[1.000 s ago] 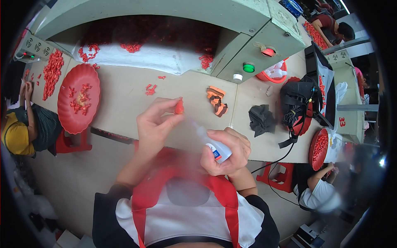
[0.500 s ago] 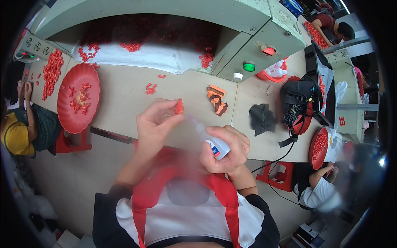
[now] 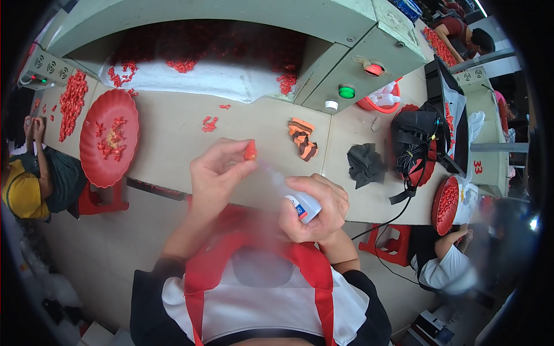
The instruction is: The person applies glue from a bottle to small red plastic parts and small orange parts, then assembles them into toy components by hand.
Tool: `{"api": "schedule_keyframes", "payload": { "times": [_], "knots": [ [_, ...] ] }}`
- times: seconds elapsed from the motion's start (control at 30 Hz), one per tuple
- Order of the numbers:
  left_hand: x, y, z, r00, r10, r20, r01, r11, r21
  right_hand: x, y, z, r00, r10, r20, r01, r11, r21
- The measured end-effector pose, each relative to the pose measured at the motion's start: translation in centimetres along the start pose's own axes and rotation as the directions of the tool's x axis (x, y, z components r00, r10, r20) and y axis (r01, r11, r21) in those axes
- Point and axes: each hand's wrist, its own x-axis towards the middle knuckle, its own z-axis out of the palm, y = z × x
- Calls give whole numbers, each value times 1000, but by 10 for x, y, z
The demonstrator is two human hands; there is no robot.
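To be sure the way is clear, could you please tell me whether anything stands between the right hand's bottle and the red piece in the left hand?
Nothing visible does: the nozzle of the bottle in the right hand points towards the red piece in the left hand, though blur hides whether its tip touches.

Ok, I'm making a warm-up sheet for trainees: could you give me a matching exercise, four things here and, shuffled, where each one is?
Things
1. Bottle
2. Dark cloth
3. Green button
4. Small red piece

Places
A. On the pale green machine
B. In the right hand
C. Pinched in the left hand
D. On the table, left of the black bag

Pairs: 1-B, 2-D, 3-A, 4-C
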Motion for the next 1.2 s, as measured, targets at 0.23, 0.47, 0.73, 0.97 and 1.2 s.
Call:
{"api": "schedule_keyframes", "payload": {
  "times": [0.23, 0.47, 0.73, 0.97, 1.2],
  "knots": [
    [0, -2, -2, 1000, 0, 15, 0, 1000, -14, 0, 1, 0, 998, 64, -10, -64, 998, -2],
    [1, 3, -14, 996, 54, -71, -52, 998, 36, 5, -2, 11, 995, 98, 16, -98, 994, 46],
    [-3, -9, -76, 946, 46, -321, -41, 999, 22, 12, 72, 73, 462, 684, 565, -839, 132, 527],
    [-13, -7, -82, 954, -32, -297, -1, 994, -111, 41, 129, 144, 826, 481, 295, -402, 869, -289],
    [-9, -6, -72, 959, -15, -282, -3, 998, -63, 43, 85, 109, 622, 616, 483, -650, 750, -120]
  ]
}}
